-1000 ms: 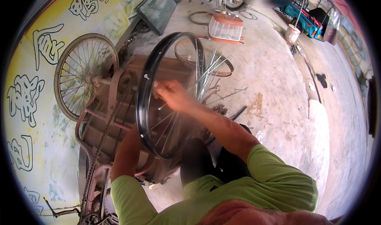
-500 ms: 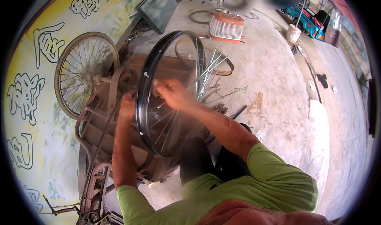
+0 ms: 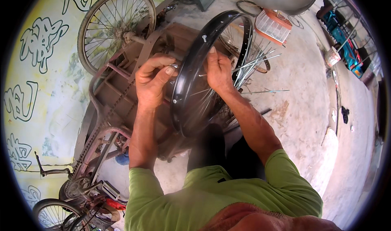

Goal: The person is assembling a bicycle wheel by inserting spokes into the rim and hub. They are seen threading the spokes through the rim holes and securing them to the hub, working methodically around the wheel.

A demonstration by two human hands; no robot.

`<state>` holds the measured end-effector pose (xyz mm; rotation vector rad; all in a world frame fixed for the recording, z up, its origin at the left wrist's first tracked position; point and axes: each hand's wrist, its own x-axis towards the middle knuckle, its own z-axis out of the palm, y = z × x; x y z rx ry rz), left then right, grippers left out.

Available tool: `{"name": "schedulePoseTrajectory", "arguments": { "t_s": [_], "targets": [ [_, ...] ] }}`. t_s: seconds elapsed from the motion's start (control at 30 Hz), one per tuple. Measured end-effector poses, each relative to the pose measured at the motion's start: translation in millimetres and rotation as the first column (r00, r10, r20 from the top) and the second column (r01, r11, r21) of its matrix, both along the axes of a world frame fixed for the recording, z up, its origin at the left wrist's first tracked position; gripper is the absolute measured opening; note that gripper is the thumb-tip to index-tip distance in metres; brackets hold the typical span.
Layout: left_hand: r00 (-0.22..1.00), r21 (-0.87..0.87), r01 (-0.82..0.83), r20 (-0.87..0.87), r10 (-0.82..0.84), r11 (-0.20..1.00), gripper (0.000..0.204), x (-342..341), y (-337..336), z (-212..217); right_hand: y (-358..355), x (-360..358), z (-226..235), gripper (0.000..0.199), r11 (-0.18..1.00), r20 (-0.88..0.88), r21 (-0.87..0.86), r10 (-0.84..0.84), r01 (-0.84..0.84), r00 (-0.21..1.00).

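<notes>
From far away, on my screen, I see an old wheel (image 3: 129, 36) by the painted wall (image 3: 61, 108) on the left. Next comes the left hand (image 3: 152, 82), with thumb and fingers pinched on a small silver piece (image 3: 174, 66) (it is tiny, so I can't tell its shape). Just beside it, the black rim (image 3: 189, 70) stands tilted in front of the person. On its other side is the right hand (image 3: 220, 70), thumb up by the rim and fingers curled; I can't tell what they grip. Shiny spokes (image 3: 256, 61) stick out past that hand. I think the step now is bringing the silver piece up to the rim. That calls for a steady rim and careful lining up.
</notes>
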<state>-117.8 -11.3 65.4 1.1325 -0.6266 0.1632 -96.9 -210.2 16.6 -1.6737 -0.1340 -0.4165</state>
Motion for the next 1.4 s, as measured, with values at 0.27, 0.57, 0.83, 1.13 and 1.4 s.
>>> {"name": "schedulePoseTrajectory", "arguments": {
  "t_s": [0.27,0.57,0.83,1.13,1.4],
  "targets": [
    [0.976,0.192,-0.141,0.190,0.104,0.971,0.017,-11,-3,6,26,-22,38,0.050,0.990,0.241,-0.027,-0.126,0.136,0.962],
    [0.961,0.187,-0.208,0.219,0.166,0.960,0.016,-15,-9,6,21,-5,14,0.025,0.893,0.496,-0.162,-0.293,0.419,0.817],
    [0.932,0.175,-0.338,0.200,0.303,0.925,0.013,-25,-17,2,20,-27,34,0.021,0.894,0.418,-0.194,-0.298,0.405,0.858],
    [0.916,0.142,-0.356,0.251,0.314,0.924,0.013,-23,-25,6,17,-47,12,0.042,0.978,0.343,-0.057,-0.170,0.201,0.924],
    [0.927,0.125,-0.344,0.201,0.316,0.931,0.014,-18,-25,5,9,-28,-1,0.031,0.923,0.338,0.293,0.145,-0.250,0.930]
  ]
}}
